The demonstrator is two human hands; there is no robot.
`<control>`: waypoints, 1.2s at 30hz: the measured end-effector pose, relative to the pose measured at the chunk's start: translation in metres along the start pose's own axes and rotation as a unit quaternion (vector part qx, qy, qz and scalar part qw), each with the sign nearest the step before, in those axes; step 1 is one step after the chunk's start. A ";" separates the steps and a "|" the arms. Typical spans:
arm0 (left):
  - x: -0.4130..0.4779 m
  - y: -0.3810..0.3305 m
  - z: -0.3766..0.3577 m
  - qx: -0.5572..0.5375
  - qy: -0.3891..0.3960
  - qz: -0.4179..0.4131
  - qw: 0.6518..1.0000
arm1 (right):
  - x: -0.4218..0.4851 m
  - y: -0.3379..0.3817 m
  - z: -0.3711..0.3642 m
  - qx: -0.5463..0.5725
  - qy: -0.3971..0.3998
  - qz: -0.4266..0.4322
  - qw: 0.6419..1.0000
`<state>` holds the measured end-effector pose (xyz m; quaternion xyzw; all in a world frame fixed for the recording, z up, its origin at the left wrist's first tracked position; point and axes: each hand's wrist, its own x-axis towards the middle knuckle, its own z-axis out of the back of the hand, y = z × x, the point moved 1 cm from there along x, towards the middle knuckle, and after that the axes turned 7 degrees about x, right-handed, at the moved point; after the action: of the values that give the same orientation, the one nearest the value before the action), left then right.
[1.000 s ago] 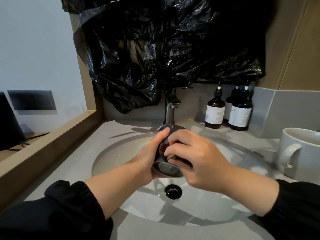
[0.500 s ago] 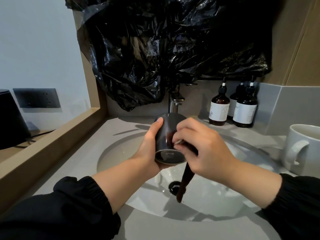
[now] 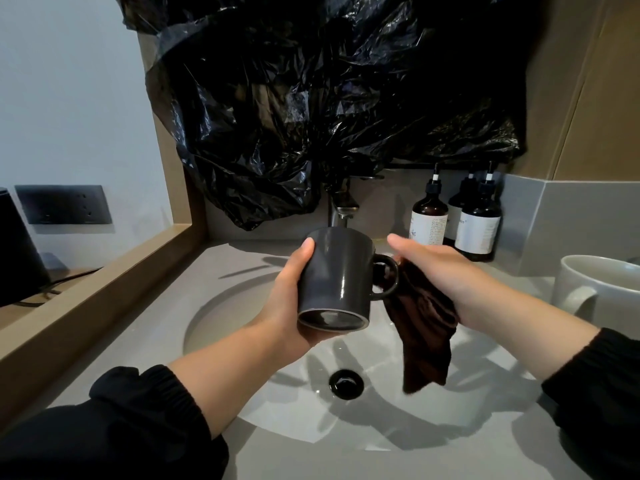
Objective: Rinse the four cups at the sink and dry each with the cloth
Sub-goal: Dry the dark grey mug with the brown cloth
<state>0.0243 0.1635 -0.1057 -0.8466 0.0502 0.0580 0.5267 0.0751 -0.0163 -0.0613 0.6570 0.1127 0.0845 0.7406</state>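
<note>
the left hand [image 3: 287,299] is wrapped round a dark cup [image 3: 337,275], held at the centre of the frame above the sink [image 3: 221,317], base tipped toward the camera, handle pointing right. just beside the handle, the right hand [image 3: 443,275] grips a brown cloth [image 3: 424,337] that hangs over the sink. a white mug [image 3: 602,296] stands on the surface [image 3: 311,462] at far right.

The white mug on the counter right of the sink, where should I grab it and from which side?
Grip the white mug by its handle, coming from the left, the sink side. It stands upright with the handle loop turned that way. The right hand is nearest but holds the brown cloth; the left hand holds the dark cup.
</note>
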 end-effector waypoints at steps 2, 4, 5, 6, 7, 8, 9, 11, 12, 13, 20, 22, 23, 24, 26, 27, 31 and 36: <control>-0.001 -0.001 0.001 -0.002 0.013 0.009 1.000 | -0.004 0.000 -0.003 -0.042 0.033 0.030 0.998; -0.001 -0.003 0.002 0.006 0.033 0.034 0.999 | -0.008 0.001 -0.005 -0.078 0.024 0.055 0.995; -0.001 -0.003 0.004 0.018 0.037 0.048 0.998 | -0.008 0.001 -0.006 -0.087 0.010 0.061 0.994; 0.000 -0.003 0.005 0.035 0.033 0.058 0.997 | -0.008 0.001 -0.006 -0.096 -0.005 0.064 0.993; 0.002 -0.002 0.006 0.057 0.019 0.060 0.996 | -0.007 0.001 -0.007 -0.104 -0.021 0.066 0.992; 0.003 -0.001 0.006 0.081 0.001 0.057 0.995 | -0.007 0.001 -0.009 -0.111 -0.035 0.071 0.991; 0.004 0.000 0.006 0.103 -0.014 0.051 0.993 | -0.007 0.000 -0.009 -0.119 -0.045 0.078 0.989; 0.003 0.001 0.002 0.133 -0.026 0.044 0.990 | -0.007 -0.001 -0.011 -0.140 -0.055 0.090 0.984; 0.002 0.001 0.000 0.144 -0.032 0.041 0.988 | -0.007 -0.001 -0.011 -0.149 -0.055 0.094 0.983; 0.001 0.001 -0.001 0.155 -0.040 0.036 0.987 | -0.007 -0.001 -0.011 -0.154 -0.053 0.099 0.982; -0.001 0.003 -0.004 0.135 -0.046 0.004 0.990 | -0.011 0.003 -0.012 -0.127 0.011 0.113 0.985; -0.001 0.004 -0.004 0.121 -0.060 -0.002 0.991 | -0.007 0.006 -0.010 -0.071 0.003 0.082 0.994; 0.000 0.004 -0.003 0.117 -0.068 -0.004 0.991 | -0.005 0.009 -0.007 -0.044 -0.028 0.067 0.996; 0.001 0.004 -0.003 0.116 -0.076 -0.005 0.990 | -0.003 0.012 -0.004 -0.027 -0.065 0.070 0.995; 0.002 0.005 -0.003 0.117 -0.086 -0.007 0.989 | -0.003 0.019 -0.001 -0.015 -0.105 0.134 0.985; 0.003 0.005 -0.003 0.117 -0.087 -0.009 0.989 | -0.005 0.022 -0.001 -0.031 -0.109 0.183 0.977; 0.004 0.008 -0.004 0.127 -0.086 -0.016 0.988 | -0.022 0.019 -0.018 -0.134 -0.107 0.324 0.930; 0.003 0.008 -0.001 0.121 -0.103 -0.018 0.987 | -0.020 0.002 -0.040 -0.360 -0.064 0.418 0.832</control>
<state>0.0259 0.1587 -0.1124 -0.7669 -0.0133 0.1292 0.6285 0.0452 0.0166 -0.0629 0.3319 -0.2583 0.3786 0.8245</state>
